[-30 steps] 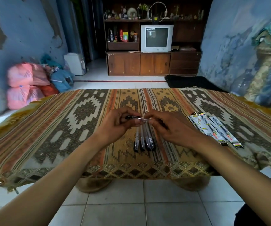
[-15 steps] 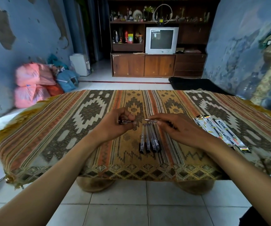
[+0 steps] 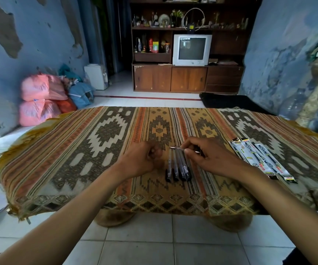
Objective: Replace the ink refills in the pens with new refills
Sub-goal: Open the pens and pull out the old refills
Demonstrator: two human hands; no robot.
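While the right hand [image 3: 210,158] pinches a pen [image 3: 181,149], left fingers [image 3: 155,153] curl, contents hidden.

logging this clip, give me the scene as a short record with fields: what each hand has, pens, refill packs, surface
left hand: fingers curled, by the pens' left; whether it holds a part cannot be told
right hand: pinches a thin refill, metal tip pointing left
pens: four dark pens lying side by side between the hands
refill packs: several sealed packs, fanned, right of the right hand
surface: patterned cloth over a low table
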